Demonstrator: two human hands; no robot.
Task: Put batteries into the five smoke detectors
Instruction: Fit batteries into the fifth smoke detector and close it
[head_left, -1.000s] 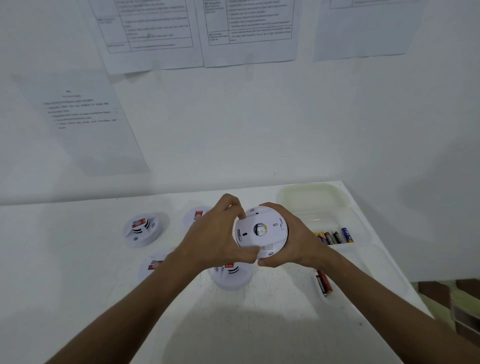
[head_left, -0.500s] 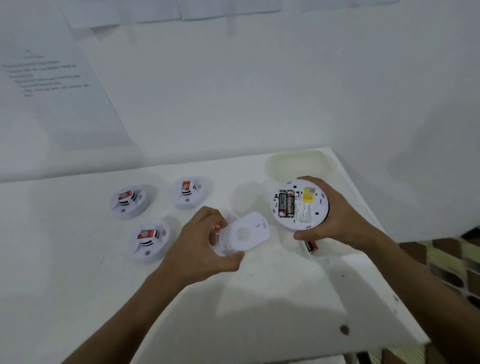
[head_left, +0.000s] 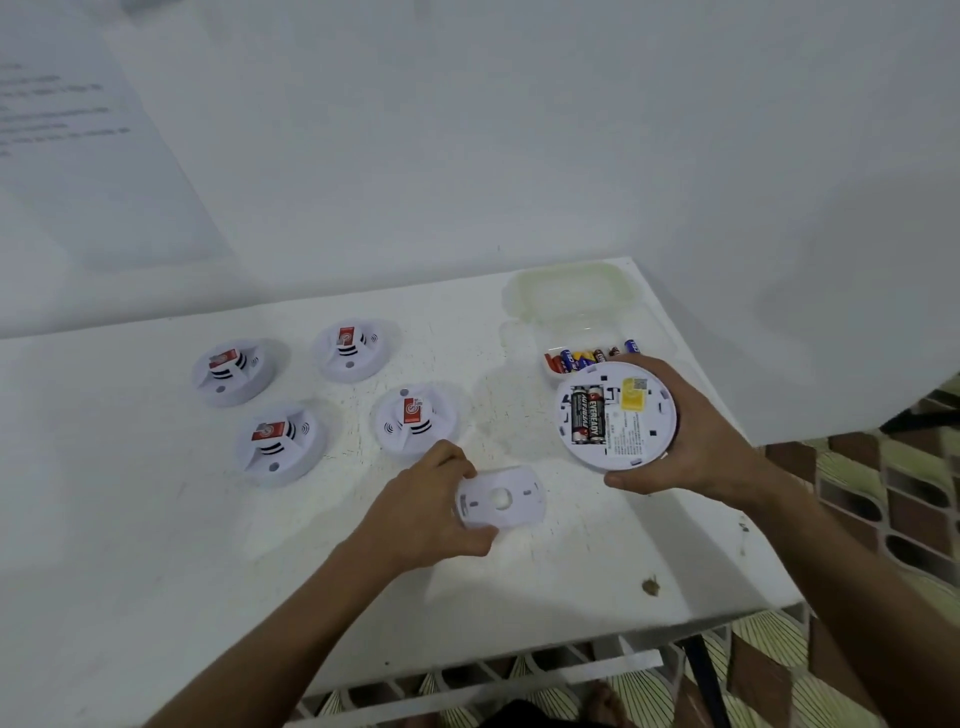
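My right hand (head_left: 691, 441) grips a round white smoke detector (head_left: 615, 415), its back turned up, with two black batteries (head_left: 588, 414) seated in its compartment and a yellow label beside them. My left hand (head_left: 421, 506) pinches the detector's white back plate (head_left: 501, 497) by its left edge, low over the table. Several other smoke detectors lie face up on the table to the left, the nearest one (head_left: 413, 420) just beyond my left hand. A clear plastic box (head_left: 569, 312) behind the held detector contains several loose batteries (head_left: 587, 358).
The white table (head_left: 156, 519) ends at a right edge and a front edge close to my arms, with patterned floor beyond. A small brown speck (head_left: 650, 586) sits near the front right corner. A white wall with a taped paper sheet (head_left: 78, 130) rises behind the table.
My hands have pulled the back plate off the detector and moved apart. The left hand carries the plate down towards the table, and the right hand holds the opened detector.
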